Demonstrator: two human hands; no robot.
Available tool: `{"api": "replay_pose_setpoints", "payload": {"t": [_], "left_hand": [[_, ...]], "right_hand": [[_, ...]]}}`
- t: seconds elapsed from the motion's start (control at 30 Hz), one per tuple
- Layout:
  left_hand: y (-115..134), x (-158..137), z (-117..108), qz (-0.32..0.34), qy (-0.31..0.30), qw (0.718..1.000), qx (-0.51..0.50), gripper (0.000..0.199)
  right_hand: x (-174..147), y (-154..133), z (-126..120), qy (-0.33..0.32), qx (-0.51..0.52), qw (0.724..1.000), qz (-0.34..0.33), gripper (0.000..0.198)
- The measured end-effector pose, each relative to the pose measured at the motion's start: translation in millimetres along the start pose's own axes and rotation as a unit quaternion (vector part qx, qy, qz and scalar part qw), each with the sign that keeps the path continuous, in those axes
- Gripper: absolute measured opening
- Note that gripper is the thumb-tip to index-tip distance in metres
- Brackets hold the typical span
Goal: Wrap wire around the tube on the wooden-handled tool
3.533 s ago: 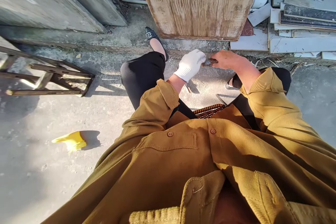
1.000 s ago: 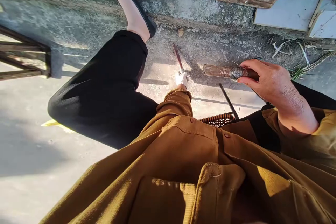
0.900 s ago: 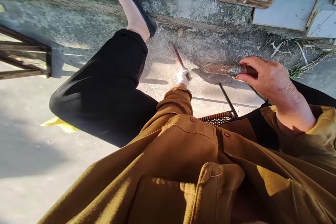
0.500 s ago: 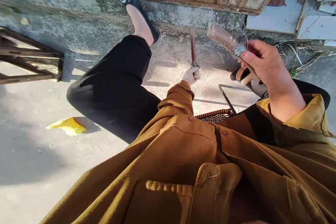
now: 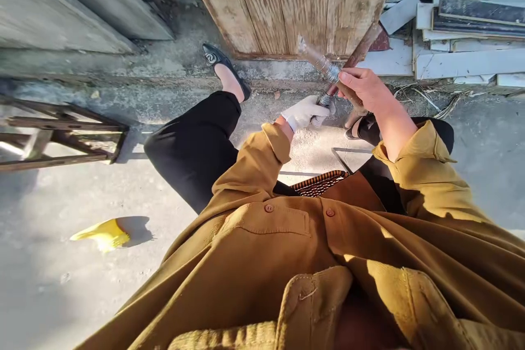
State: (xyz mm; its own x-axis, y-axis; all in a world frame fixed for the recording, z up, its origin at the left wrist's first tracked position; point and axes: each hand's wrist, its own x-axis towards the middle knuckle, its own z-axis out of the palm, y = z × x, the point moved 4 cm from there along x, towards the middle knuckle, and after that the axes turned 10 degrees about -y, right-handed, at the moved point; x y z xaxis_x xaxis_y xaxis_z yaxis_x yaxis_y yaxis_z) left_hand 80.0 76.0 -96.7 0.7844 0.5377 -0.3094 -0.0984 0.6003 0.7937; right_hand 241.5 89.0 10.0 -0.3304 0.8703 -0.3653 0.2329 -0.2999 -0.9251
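My left hand (image 5: 304, 113), in a white glove, is closed around the lower end of a reddish-brown rod (image 5: 357, 54). Silver wire (image 5: 325, 100) is coiled round that rod just above my fingers. The rod slants up and to the right, passing behind my bare right hand (image 5: 363, 86). Gripped in my right hand is a wooden stick wound with wire (image 5: 331, 72), its far end (image 5: 312, 56) pale and see-through, as if wrapped in clear plastic. This stick crosses close over the rod; whether they touch I cannot tell.
A weathered wooden panel (image 5: 283, 8) stands ahead, with stacked white boards (image 5: 455, 63) at its right. To the left is a wooden frame (image 5: 77, 139); a yellow object (image 5: 102, 234) lies on the concrete floor. A woven seat edge (image 5: 318, 184) shows beneath me.
My left hand has lifted, and the rod now leans to the right instead of pointing straight away. My right hand has moved left, bringing the stick over the rod. The view has shifted.
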Motion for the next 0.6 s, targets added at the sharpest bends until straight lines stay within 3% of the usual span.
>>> {"api": "replay_pose_setpoints", "payload": {"t": [0.07,0.17,0.23,0.3,0.37,0.43,0.6], "left_hand": [[9.3,-9.5,7.9,0.012,0.015,0.998,0.059,0.015],[21.2,-20.2,7.7,0.025,0.115,0.976,0.183,0.019],[29.1,-26.5,3.2,0.041,0.211,0.935,0.282,0.015],[34.0,-32.9,-1.1,0.058,0.291,0.886,0.357,0.025],[33.8,-39.1,-4.2,0.086,0.328,0.861,0.38,0.04],[29.4,-45.0,-6.9,0.125,0.329,0.867,0.353,0.049],[15.2,-52.8,-11.9,0.199,0.249,0.941,0.114,0.041]], "right_hand": [[-1.1,-1.2,3.0,-0.018,0.009,1.0,-0.008,0.043],[3.5,6.0,4.5,0.01,0.046,0.999,-0.017,0.046],[9.4,12.2,4.3,0.051,0.081,0.995,-0.023,0.047],[15.2,16.7,4.3,0.083,0.115,0.99,-0.025,0.049],[19.4,18.6,4.3,0.096,0.139,0.985,-0.024,0.052],[21.4,18.8,3.5,0.099,0.153,0.983,-0.019,0.054],[22.2,18.2,0.9,0.084,0.167,0.982,-0.017,0.053]]}}
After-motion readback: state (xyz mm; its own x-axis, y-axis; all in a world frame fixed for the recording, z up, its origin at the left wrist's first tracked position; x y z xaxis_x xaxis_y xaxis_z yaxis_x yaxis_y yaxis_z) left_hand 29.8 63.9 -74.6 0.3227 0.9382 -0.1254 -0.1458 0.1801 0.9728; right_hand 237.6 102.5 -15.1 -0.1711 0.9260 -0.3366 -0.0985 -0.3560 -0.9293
